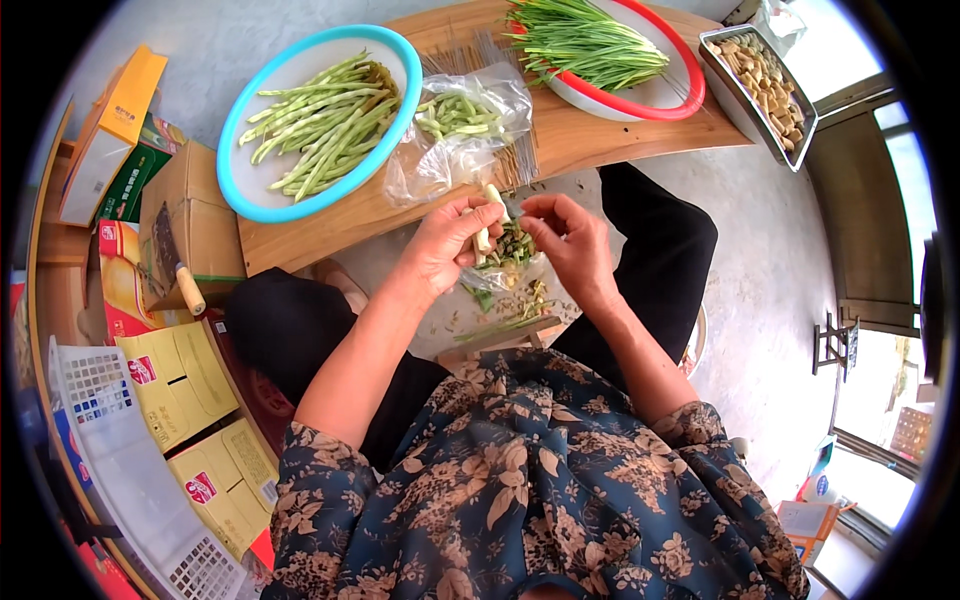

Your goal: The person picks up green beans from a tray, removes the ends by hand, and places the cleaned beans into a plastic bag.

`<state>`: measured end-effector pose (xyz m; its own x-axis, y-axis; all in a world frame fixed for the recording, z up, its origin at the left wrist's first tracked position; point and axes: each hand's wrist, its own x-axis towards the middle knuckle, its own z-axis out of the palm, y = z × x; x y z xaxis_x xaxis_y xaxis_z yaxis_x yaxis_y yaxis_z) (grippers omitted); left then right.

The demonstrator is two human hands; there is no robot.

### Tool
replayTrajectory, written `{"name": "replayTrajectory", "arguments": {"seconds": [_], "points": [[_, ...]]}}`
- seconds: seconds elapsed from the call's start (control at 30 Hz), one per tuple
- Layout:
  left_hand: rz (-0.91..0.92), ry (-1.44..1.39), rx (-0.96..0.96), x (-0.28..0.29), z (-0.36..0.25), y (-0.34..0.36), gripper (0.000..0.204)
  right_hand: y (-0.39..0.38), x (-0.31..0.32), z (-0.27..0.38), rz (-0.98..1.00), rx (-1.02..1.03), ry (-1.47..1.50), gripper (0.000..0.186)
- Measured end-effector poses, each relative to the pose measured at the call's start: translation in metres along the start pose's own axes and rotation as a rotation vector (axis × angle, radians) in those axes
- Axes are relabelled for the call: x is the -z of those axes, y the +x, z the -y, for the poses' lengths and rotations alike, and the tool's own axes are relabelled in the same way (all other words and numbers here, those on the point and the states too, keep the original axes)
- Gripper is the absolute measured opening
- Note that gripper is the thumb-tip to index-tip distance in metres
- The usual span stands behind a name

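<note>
The left hand point(440, 245) had its fingers curled shut round a pale bean piece point(487, 222), long axis pointing up and away; the right hand point(570, 240), just beside, pinched toward its top end above the scraps point(510, 250), fingers nearly closed
</note>
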<state>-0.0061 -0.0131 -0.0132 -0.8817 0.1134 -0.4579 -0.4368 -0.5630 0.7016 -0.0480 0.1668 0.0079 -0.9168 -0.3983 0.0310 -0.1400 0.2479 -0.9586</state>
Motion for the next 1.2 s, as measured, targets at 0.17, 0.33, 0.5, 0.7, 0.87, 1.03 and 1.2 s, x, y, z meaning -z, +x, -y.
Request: {"name": "replayTrajectory", "arguments": {"seconds": [0.17,0.33,0.5,0.7,0.87,1.03,1.2], "points": [[0.002,-0.044,-0.028,-0.003,0.002,0.0,0.02,-0.007,-0.007,0.003,-0.076,0.123,-0.111,0.014],[-0.013,-0.034,-0.03,-0.007,0.004,-0.001,0.02,-0.007,-0.012,-0.002,-0.131,0.207,-0.169,0.01],[0.047,-0.019,0.028,-0.004,0.003,-0.001,0.019,-0.005,-0.014,-0.004,-0.169,0.299,-0.236,0.008],[0.234,0.117,0.059,-0.001,-0.013,-0.008,0.02,-0.006,-0.006,0.005,-0.061,0.273,-0.175,0.009],[0.316,0.162,0.083,0.001,-0.017,-0.013,0.019,0.0,0.007,0.0,-0.094,0.192,-0.136,0.007],[0.332,0.095,0.047,0.005,-0.016,-0.013,0.02,0.004,0.028,-0.008,-0.112,0.144,-0.143,0.009],[0.304,-0.057,0.029,0.003,-0.017,-0.008,0.016,0.007,0.045,-0.032,-0.044,0.196,-0.336,0.006]]}}
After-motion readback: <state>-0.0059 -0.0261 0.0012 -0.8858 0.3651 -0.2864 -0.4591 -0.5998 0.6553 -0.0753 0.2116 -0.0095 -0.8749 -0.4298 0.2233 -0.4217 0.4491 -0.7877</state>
